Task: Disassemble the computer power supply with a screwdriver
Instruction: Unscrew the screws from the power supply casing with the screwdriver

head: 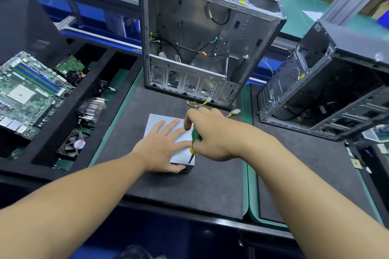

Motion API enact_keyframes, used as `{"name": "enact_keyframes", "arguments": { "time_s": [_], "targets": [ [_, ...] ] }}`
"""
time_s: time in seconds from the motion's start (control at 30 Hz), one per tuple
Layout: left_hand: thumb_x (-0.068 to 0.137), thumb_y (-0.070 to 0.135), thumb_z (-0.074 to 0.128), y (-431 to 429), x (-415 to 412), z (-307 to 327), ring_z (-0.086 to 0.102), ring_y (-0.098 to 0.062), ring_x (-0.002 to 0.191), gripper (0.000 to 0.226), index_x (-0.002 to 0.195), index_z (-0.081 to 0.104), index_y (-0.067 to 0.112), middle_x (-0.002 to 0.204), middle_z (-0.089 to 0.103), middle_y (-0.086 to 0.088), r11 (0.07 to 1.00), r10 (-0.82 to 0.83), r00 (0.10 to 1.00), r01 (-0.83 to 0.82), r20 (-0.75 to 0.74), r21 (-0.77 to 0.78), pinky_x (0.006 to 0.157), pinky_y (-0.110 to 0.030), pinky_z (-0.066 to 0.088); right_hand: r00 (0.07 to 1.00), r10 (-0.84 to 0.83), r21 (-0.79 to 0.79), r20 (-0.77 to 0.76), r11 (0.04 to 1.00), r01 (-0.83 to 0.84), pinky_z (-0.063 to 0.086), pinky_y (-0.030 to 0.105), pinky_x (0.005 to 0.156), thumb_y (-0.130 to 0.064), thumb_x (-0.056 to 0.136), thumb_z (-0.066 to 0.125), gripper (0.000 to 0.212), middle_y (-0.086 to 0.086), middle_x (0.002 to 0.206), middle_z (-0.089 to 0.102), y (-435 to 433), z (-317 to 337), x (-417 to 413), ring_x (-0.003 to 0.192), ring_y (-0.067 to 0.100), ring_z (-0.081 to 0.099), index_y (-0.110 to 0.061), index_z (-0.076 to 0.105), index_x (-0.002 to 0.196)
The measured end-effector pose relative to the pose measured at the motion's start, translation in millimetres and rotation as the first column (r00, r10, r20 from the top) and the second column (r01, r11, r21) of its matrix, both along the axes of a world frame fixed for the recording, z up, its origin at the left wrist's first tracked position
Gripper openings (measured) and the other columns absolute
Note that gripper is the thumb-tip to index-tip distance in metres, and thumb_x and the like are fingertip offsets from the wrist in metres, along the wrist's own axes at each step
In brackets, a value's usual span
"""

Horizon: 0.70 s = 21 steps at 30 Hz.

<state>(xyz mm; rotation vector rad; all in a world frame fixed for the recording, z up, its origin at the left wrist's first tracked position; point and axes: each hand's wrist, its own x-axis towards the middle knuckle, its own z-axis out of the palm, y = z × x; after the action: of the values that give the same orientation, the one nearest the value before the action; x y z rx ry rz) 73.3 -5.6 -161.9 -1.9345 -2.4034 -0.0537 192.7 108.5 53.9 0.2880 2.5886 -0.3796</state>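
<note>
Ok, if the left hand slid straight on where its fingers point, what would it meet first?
Probably the right hand, gripping the screwdriver just beyond the left hand on the power supply.

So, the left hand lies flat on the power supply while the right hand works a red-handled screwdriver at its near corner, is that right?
Almost: in the head view the screwdriver has a green and yellow handle, not red; the rest stands.

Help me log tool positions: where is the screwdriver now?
Head view, centre: the screwdriver is held in the right hand, tip down at the near right corner of the power supply, beside the left hand resting flat on it.
</note>
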Motion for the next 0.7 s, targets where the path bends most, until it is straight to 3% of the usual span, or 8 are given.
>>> {"name": "enact_keyframes", "arguments": {
  "time_s": [0.13,0.2,0.27,0.33,0.4,0.53,0.6,0.7],
  "targets": [
    [0.076,0.078,0.041,0.5,0.6,1.2,0.021,-0.038,0.147,0.079,0.143,0.025,0.041,0.157,0.031,-0.007,1.000,0.010,1.000,-0.010,-0.005,0.001,0.115,-0.062,0.022,0.990,-0.111,0.199,-0.089,0.972,0.127,0.039,0.040,0.067,-0.051,0.098,0.040,0.034,0.005,0.102,0.045,-6.2,-7.5,1.2,0.090,0.029,0.046,-0.020,0.037,0.109],
    [0.076,0.078,0.041,-0.1,0.9,2.1,0.027,-0.040,0.143,0.077,0.142,0.030,0.041,0.154,0.030,-0.009,1.000,0.009,1.000,-0.010,-0.019,-0.009,0.114,-0.062,0.024,0.986,-0.015,0.345,-0.165,0.936,0.072,0.036,0.036,0.056,-0.046,0.103,0.036,0.025,0.002,0.090,0.049,-5.9,-9.3,1.0,0.075,0.029,0.045,-0.022,0.031,0.095],
    [0.076,0.079,0.043,-0.2,0.1,2.2,0.027,-0.040,0.143,0.072,0.137,0.033,0.041,0.154,0.030,-0.008,1.000,0.005,1.000,-0.006,-0.017,-0.011,0.114,-0.062,0.023,0.978,0.045,0.288,-0.203,0.958,0.016,0.037,0.036,0.055,-0.034,0.103,0.039,0.019,0.004,0.094,0.052,-2.4,-8.3,-0.5,0.077,0.030,0.048,-0.019,0.030,0.096],
    [0.076,0.079,0.043,-0.1,-0.1,1.5,0.023,-0.039,0.146,0.073,0.137,0.036,0.040,0.156,0.029,-0.006,1.000,0.010,1.000,-0.010,-0.010,-0.012,0.114,-0.062,0.022,0.989,0.015,0.082,-0.148,0.997,-0.003,0.045,0.043,0.074,-0.023,0.098,0.043,0.014,0.004,0.112,0.046,4.0,-6.0,-0.8,0.099,0.028,0.046,-0.018,0.036,0.108],
    [0.077,0.080,0.040,-0.2,-0.3,0.2,0.016,-0.038,0.149,0.078,0.143,0.030,0.040,0.161,0.022,-0.004,0.999,0.021,1.000,-0.022,-0.015,-0.037,0.116,-0.061,0.017,0.998,-0.013,-0.021,-0.062,1.000,0.012,0.043,0.045,0.086,-0.018,0.091,0.047,0.029,0.003,0.121,0.041,7.9,-3.8,-0.1,0.111,0.024,0.038,-0.023,0.036,0.118],
    [0.077,0.079,0.041,0.4,1.3,2.1,0.022,-0.039,0.146,0.076,0.142,0.029,0.041,0.157,0.020,-0.004,0.999,0.021,1.000,-0.021,-0.018,-0.036,0.116,-0.061,0.020,0.992,-0.041,0.207,-0.119,0.976,0.065,0.043,0.041,0.070,-0.049,0.099,0.039,0.023,0.002,0.097,0.047,6.0,-7.6,3.6,0.097,0.031,0.053,-0.029,0.031,0.107],
    [0.077,0.078,0.043,0.6,1.2,2.9,0.026,-0.040,0.143,0.070,0.136,0.031,0.043,0.156,0.026,-0.005,0.999,0.010,1.000,-0.011,-0.020,-0.036,0.115,-0.062,0.020,0.983,0.026,0.342,-0.183,0.939,0.039,0.043,0.039,0.064,-0.049,0.103,0.033,0.024,0.000,0.088,0.046,6.0,-8.6,3.5,0.088,0.032,0.056,-0.027,0.036,0.111],
    [0.077,0.079,0.041,0.8,-0.3,-0.3,0.018,-0.039,0.148,0.070,0.136,0.026,0.043,0.160,0.027,-0.006,1.000,0.014,1.000,-0.014,-0.012,-0.022,0.116,-0.061,0.018,0.985,0.059,0.171,-0.164,0.985,-0.031,0.046,0.040,0.075,-0.028,0.101,0.041,0.016,0.002,0.109,0.054,9.1,-7.0,2.2,0.096,0.028,0.050,-0.016,0.045,0.111]
  ]
}}
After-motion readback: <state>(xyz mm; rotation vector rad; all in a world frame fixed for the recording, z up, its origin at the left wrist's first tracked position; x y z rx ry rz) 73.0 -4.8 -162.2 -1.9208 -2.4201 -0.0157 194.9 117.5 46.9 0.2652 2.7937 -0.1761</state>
